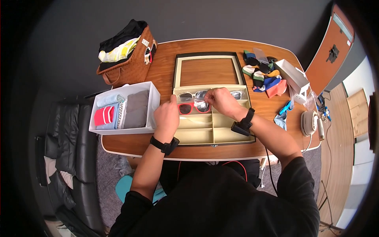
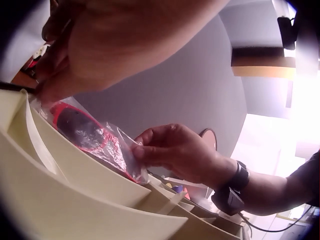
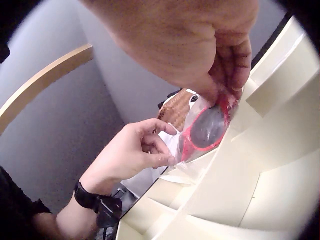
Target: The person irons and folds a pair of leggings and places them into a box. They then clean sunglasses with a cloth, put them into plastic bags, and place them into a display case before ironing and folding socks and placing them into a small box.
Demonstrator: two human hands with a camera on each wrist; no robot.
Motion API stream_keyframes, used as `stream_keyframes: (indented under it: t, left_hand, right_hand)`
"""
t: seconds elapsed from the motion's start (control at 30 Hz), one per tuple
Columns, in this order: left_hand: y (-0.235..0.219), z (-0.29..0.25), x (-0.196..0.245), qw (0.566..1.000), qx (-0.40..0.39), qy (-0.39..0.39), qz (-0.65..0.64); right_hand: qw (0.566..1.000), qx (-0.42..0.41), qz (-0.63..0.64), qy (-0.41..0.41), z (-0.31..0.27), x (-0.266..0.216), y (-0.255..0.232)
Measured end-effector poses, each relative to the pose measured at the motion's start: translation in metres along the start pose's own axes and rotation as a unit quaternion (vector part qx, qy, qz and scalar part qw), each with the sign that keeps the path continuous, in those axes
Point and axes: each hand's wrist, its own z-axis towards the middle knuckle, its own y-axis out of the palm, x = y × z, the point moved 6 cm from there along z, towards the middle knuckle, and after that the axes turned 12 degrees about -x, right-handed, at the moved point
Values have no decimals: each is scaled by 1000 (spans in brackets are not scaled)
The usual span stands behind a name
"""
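Note:
A pair of red sunglasses [image 1: 185,109] in a clear plastic bag [image 2: 128,145] lies over the compartments of a cream-lined glasses case [image 1: 193,135]. My left hand [image 1: 166,115] pinches the bag at the left end of the sunglasses. At the other end, my right hand [image 1: 225,102] grips the bag between thumb and fingers. Behind the red pair, white-framed sunglasses [image 1: 186,95] sit in the back row, with another pair [image 1: 237,94] to their right. The case lid [image 1: 178,71], with its window, stands raised at the back.
On the left is a white box [image 1: 156,100] of folded clothes, with a brown woven basket [image 1: 136,63] of clothes behind it. Several socks [image 1: 260,79], an open white box [image 1: 293,79] and a handheld steamer [image 1: 309,123] are on the table's right side.

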Motion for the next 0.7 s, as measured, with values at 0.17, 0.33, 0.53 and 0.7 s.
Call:
stream_keyframes:
  t: [0.17, 0.33, 0.53, 0.7]
  left_hand:
    - [5, 4, 3, 996, 35, 82, 15]
    - [20, 10, 4, 993, -14, 115, 29]
    - [16, 12, 8, 988, -7, 142, 63]
    - [14, 5, 7, 984, -7, 176, 23]
  right_hand:
    - [994, -37, -106, -13, 3, 5, 16]
    - [956, -83, -279, -43, 8, -4, 27]
    - [929, -4, -360, -81, 2, -35, 26]
    - [927, -38, -347, -134, 1, -31, 42]
